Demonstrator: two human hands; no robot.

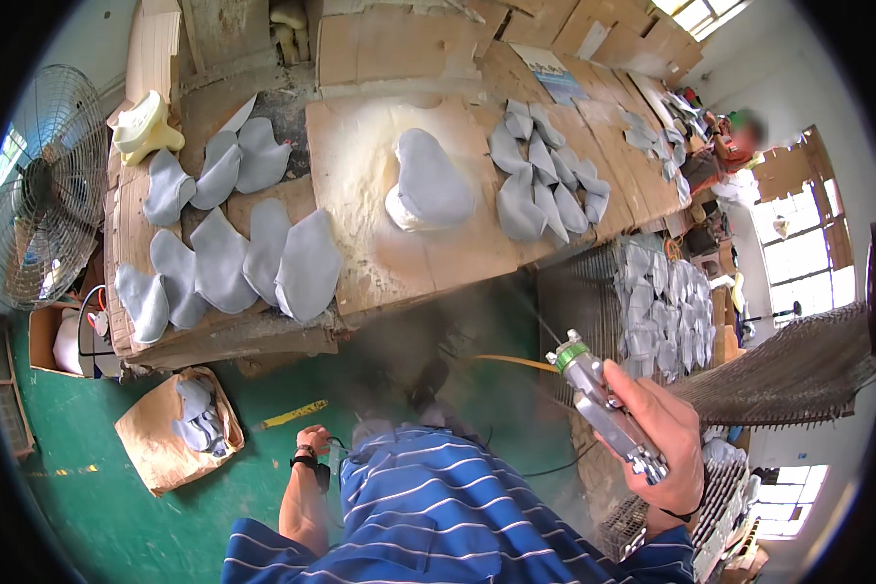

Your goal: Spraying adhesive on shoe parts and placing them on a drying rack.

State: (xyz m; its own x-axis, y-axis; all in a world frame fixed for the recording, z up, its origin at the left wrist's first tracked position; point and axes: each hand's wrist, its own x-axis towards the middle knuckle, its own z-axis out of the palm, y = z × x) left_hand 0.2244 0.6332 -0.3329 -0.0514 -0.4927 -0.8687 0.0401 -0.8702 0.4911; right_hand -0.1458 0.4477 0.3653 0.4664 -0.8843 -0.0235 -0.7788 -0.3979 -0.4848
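Note:
My right hand (pixel 664 438) is wrapped round a metal spray gun (pixel 605 397) with a green ring near its nozzle. The gun is raised at the right, apart from the table, its nozzle toward the upper left. A grey, rounded fabric-like piece (pixel 430 185) with a pale lower edge rests on a cardboard sheet (pixel 380 277) coated with cream residue. My left hand (pixel 311 440) hangs low beside my body, wearing a dark wristband. Its fingers look curled; a thin cord and a small grey part show next to it, and what it holds is unclear.
Several similar grey pieces (pixel 222 261) lie left of the sheet, more (pixel 540 175) to its right. A cream moulded form (pixel 146 128) and a large fan (pixel 44 185) stand at left. A paper bag (pixel 180 428) sits on the floor. Racks (pixel 662 311) and another person (pixel 730 151) are at right.

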